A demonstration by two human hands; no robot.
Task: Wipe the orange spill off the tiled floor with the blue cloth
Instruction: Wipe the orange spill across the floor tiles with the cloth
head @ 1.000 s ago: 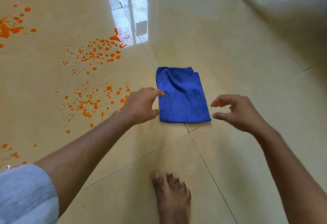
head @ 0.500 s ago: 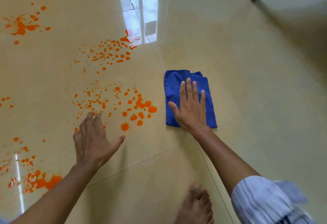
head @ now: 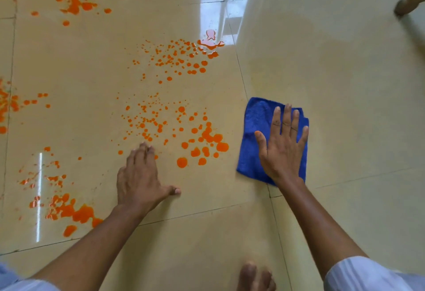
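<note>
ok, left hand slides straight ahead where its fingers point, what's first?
The left hand lies flat on the floor; its fingertips are already among small drops of the orange spill, so more drops come first.

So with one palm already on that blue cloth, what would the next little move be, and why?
Probably a slide of the blue cloth toward the person's left. The right hand lies flat on it with straight fingers, and the nearest orange drops sit just beside the cloth's left edge, not yet touched. The left hand rests on the tiled floor, seemingly as a brace.
</note>
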